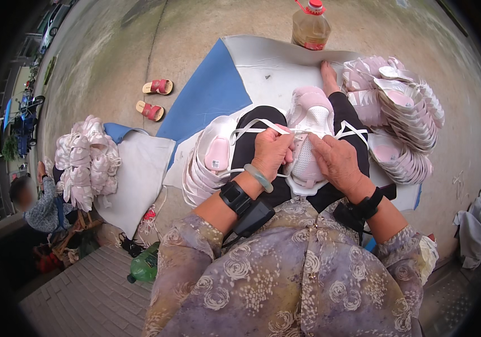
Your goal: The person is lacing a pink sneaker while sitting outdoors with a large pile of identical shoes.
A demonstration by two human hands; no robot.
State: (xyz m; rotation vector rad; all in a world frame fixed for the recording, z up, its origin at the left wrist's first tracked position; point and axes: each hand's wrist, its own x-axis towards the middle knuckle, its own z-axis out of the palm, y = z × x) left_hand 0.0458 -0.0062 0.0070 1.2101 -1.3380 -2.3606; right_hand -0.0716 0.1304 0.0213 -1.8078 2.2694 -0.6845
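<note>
A pale pink and white shoe upper [313, 109] lies across my lap, its perforated tongue facing up and toe end pointing away from me. My left hand [271, 149] is closed on a white shoelace [252, 123] at the upper's left side, the lace looping out over my thigh. On the opposite side, my right hand [336, 163] pinches the upper near its eyelet edge with thumb and index finger. Whether it also holds lace there is hidden. Another lace end [353, 132] spreads over my right thigh.
Nested shoe uppers [212, 163] lean by my left leg; larger stacks [403, 106] stand right. A bundle of uppers [87, 160] sits far left near a seated person [44, 205]. Red slippers [153, 101], a red-capped jug [311, 25] and a green bottle [144, 267] stand around the sheet [207, 84].
</note>
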